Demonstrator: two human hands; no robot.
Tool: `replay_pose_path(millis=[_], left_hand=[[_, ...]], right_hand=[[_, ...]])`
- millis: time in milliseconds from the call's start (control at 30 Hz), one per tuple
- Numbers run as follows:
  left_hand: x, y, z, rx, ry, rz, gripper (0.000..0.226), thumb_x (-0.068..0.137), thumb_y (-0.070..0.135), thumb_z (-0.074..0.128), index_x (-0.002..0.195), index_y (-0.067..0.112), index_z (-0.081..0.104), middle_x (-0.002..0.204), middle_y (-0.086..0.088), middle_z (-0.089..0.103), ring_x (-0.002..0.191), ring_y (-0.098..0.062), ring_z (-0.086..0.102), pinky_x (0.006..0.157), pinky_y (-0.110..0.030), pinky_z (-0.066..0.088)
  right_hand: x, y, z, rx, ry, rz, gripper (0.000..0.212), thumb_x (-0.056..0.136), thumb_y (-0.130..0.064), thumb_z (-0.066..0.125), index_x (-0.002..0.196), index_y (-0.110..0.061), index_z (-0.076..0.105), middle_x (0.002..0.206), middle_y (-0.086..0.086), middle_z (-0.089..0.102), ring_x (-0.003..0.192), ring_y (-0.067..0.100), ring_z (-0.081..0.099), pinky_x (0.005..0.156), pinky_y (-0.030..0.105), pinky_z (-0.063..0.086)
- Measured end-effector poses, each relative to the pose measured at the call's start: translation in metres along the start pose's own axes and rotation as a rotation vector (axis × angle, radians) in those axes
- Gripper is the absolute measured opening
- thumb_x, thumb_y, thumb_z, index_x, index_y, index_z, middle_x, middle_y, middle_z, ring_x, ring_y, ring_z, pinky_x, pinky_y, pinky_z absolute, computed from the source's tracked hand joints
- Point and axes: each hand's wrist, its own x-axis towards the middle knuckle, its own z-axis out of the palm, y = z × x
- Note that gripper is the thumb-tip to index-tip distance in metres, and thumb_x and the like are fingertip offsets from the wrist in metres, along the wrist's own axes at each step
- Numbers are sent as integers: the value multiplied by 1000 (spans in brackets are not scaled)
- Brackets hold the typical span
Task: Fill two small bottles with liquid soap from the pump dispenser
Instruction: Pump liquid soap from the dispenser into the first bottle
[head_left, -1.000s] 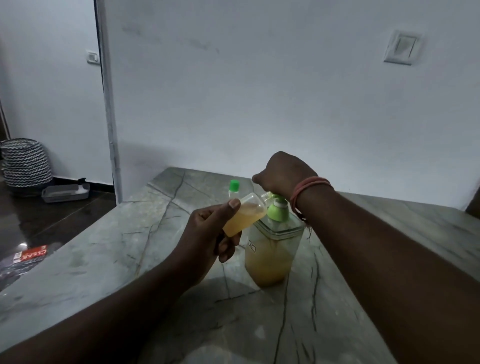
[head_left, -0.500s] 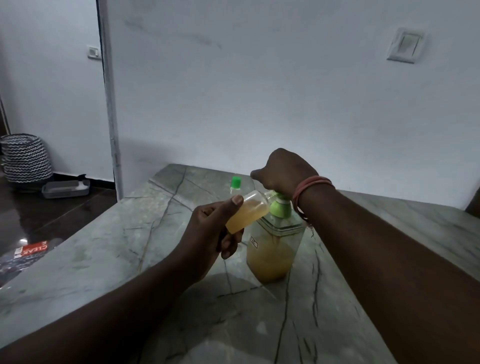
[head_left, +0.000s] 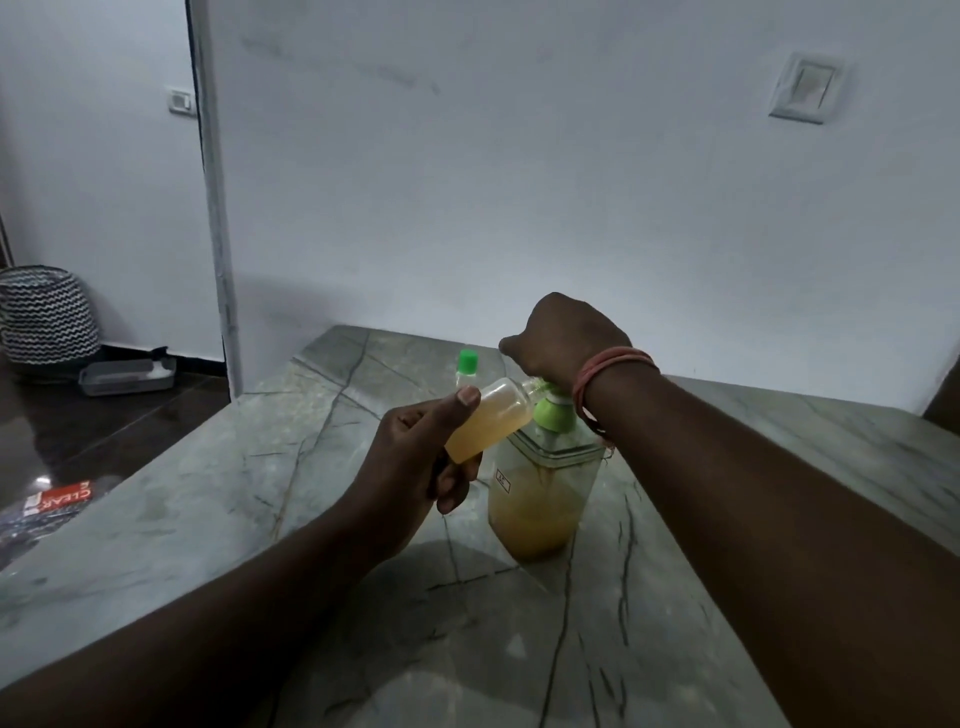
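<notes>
So the small bottle (head_left: 488, 418) is lying nearly sideways in the left hand (head_left: 415, 457), long axis running from lower left up to upper right, with its open mouth pointed right at the green spout of the pump dispenser (head_left: 543, 483). Bottom end sits in the palm, thumb pressed along the top side, fingers curled underneath, so that grip is firmly closed around the bottle. It's roughly two thirds full of amber soap, pooled toward the lower end because of the tilt.

The right hand (head_left: 563, 335) is balled up on top of the pump head, pressing down on it. That grip is closed over the pump top; the head itself is mostly hidden under the hand. There's a red thread band (head_left: 608, 371) on that wrist.

The dispenser stands upright on the marble tabletop (head_left: 260, 467), about half full. The second small bottle (head_left: 467, 364), green cap on, stands upright just behind the tilted one, further back on the tabletop.

Compared to half a second ago, hardly anything differs: same tilt, same hands in the same spots, soap level in the held bottle looks about the same.
</notes>
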Motion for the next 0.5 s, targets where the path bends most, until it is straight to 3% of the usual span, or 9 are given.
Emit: replay_pose_path(millis=[167, 400, 500], left_hand=[[-3, -1, 2, -8, -4, -6, 43, 87, 57, 70, 105, 19, 80, 59, -7, 58, 41, -12, 44, 41, -23, 40], [-1, 3, 2, 3, 4, 21, 42, 88, 54, 69, 100, 14, 79, 56, -6, 57, 40, -12, 44, 41, -22, 40], [-2, 1, 2, 3, 14, 15, 42, 86, 56, 70, 101, 18, 81, 56, -6, 57, 40, -13, 44, 41, -22, 40]], right_hand=[[2, -1, -2, 2, -8, 0, 32, 75, -42, 61, 59, -17, 50, 60, 0, 56, 59, 20, 55, 54, 26, 37], [0, 0, -3, 81, -46, 46, 28, 72, -34, 62, 53, -17, 51, 54, 1, 54, 51, 21, 51, 49, 24, 34], [3, -3, -4, 66, -95, 36, 28, 74, -39, 63, 60, -16, 56, 66, 2, 63, 63, 23, 60, 56, 26, 42]])
